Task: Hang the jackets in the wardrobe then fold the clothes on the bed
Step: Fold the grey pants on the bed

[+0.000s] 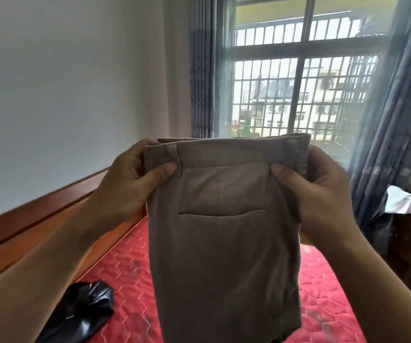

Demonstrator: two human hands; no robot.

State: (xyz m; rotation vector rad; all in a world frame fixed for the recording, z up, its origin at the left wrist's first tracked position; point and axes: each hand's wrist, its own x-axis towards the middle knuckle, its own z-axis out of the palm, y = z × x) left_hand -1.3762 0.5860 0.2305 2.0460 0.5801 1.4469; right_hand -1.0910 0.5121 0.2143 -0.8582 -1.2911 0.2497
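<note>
**A:** Grip?

**B:** Left hand (pixel 130 174) and right hand (pixel 318 184) each pinch the waistband of the brown trousers (pixel 224 256), thumbs in front, fingers behind. The cloth is held up in the air above the bed, back pocket facing, legs hanging.

**A:** Step?

**B:** Folding, I judge. No jacket or wardrobe in view. The next move likely calls for lowering the trousers flat and bringing hem to waistband, edges kept aligned.

**A:** Surface, room?

**B:** Red quilted mattress (pixel 328 293) in a wooden frame (pixel 38 219). A crumpled black shiny item (pixel 80 310) lies on it, lower left. White wall at left, barred window (pixel 298 82) ahead, blue curtains (pixel 202 70) either side.
</note>
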